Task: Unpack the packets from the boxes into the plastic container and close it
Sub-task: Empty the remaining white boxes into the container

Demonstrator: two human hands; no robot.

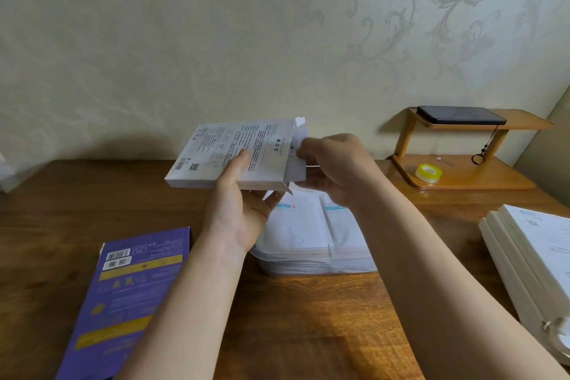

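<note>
Head view: the left hand is clamped on a flat white cardboard box, thumb on its printed top face and fingers underneath. The box is held level in the air just above and behind the clear plastic container, probably so whatever slides out has a short drop into it. The box's end flap is open on the side facing the right hand. That hand's fingers are closed in a pinch on white packets sticking out of the open end, so I judge the step as pulling the contents out.

The container sits on the brown wooden desk with white sachets already lying flat inside. No lid is on it, and I can't tell where the lid is.

- Left of the container: a flat purple box on the desk.
- Right of it: a stack of white boxes, likely still to be emptied.
- Behind it to the right: a wooden shelf stand with a yellow tape roll.
</note>
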